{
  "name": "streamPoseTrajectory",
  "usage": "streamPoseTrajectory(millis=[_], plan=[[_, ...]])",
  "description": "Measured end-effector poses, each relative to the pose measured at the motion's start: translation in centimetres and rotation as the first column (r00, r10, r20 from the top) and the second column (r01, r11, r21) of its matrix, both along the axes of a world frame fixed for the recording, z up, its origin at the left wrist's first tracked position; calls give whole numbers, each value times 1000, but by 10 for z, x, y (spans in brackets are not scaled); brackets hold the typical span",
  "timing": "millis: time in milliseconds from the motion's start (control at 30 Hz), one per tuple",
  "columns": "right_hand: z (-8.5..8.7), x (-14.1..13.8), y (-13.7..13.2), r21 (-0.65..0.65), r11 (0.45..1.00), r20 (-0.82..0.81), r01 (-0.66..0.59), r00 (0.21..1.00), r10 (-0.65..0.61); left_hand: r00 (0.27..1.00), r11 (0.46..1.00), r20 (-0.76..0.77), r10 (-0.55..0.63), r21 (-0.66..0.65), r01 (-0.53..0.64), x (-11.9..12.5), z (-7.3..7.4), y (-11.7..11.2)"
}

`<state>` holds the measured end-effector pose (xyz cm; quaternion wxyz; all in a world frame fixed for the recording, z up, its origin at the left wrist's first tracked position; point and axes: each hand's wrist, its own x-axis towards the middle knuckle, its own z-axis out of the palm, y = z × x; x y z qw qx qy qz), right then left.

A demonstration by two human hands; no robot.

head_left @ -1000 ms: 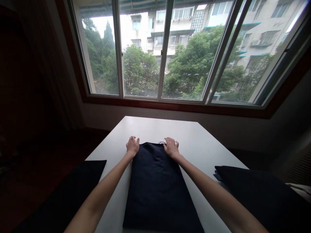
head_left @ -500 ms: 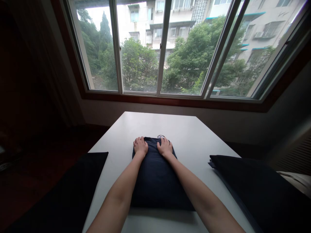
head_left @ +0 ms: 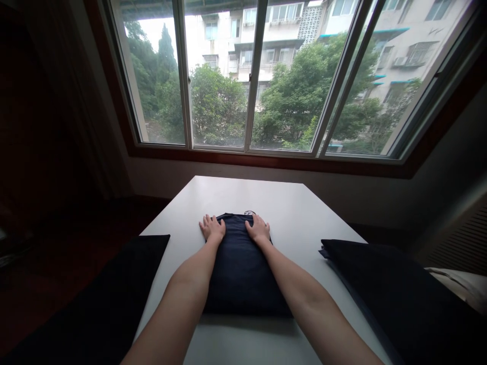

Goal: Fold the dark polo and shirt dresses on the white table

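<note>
Fingers of both hands lie flat and slightly spread, pinching nothing, palms down on the far end of a folded navy garment [head_left: 241, 268]. On its left far corner rests the left hand [head_left: 213, 229], with the fingertips reaching past the cloth edge onto the white table [head_left: 289, 213]; on the right far corner rests the right hand [head_left: 257, 229], fingers pointing away toward the window [head_left: 258, 76]. Both bare forearms run back along the two sides of the garment toward the camera. The garment lies in the middle of the table as a compact dark rectangle, its near edge casting a shadow on the tabletop. At its far edge, between the hands, a small pale loop or tag [head_left: 249, 213] shows, too small to read; no brand, label or writing can be made out anywhere on the cloth. A dark cloth pile [head_left: 395, 294] covers the table's right edge, well apart from the garment, and another dark cloth [head_left: 110, 299] hangs at the left edge. Beyond the glass stand green trees and pale apartment blocks.
</note>
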<state>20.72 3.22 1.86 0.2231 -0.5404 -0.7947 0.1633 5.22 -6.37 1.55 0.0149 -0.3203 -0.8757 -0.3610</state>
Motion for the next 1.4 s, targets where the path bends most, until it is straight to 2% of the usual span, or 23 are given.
streamPoseTrajectory(millis=[133,167,233,300,333,400,467,567,633,733,800,833,867,933,1000,1067,1133,1267,1333,1400], plan=[[-1,12,6,-3,984,-217,178,960,-174,997,992,53,64,102,-69,-11,2,-7],[-2,16,9,-18,974,-271,227,936,-223,991,980,111,78,174,-97,-15,3,-9],[-4,23,13,-58,953,-370,298,880,-298,954,906,292,70,381,-183,-21,4,-13],[-6,28,17,-101,943,-450,318,830,-328,894,790,447,-6,550,-270,-26,6,-17],[-6,30,18,-122,943,-485,310,810,-329,876,751,480,-46,595,-287,-28,7,-20],[-6,32,21,-172,949,-555,262,770,-314,850,723,509,-139,639,-264,-32,10,-29],[-3,36,22,-221,956,-620,192,729,-290,747,651,584,-317,707,-276,-38,12,-43],[5,46,20,-252,965,-690,69,687,-229,466,518,664,-585,748,-415,-50,14,-69],[11,58,14,-245,970,-715,-14,678,-171,331,449,680,-654,701,-554,-59,13,-83],[22,82,-11,-221,970,-722,-105,686,-90,221,379,668,-711,628,-679,-66,12,-95],[29,97,-42,-153,974,-675,-165,737,19,171,383,654,-737,611,-693,-69,11,-97],[32,104,-62,-49,971,-583,-233,797,162,150,390,647,-747,610,-690,-71,11,-98],[34,109,-83,55,944,-451,-325,835,314,129,393,637,-760,608,-690,-72,11,-98],[33,114,-125,145,845,-173,-514,828,533,106,385,614,-782,610,-693,-75,10,-100],[23,112,-160,178,699,88,-692,719,689,108,376,606,-788,613,-695,-77,11,-103],[4,105,-182,231,594,266,-770,638,723,122,380,620,-775,612,-694,-78,13,-108],[-18,96,-190,332,554,348,-763,645,680,137,386,632,-763,615,-688,-79,15,-112],[-53,81,-185,480,551,372,-683,727,577,158,385,637,-754,624,-680,-79,18,-116],[-60,78,-181,499,564,369,-658,750,549,176,395,646,-743,635,-664,-79,19,-116],[-60,76,-181,486,588,358,-646,761,541,194,405,657,-729,642,-651,-80,19,-116]])
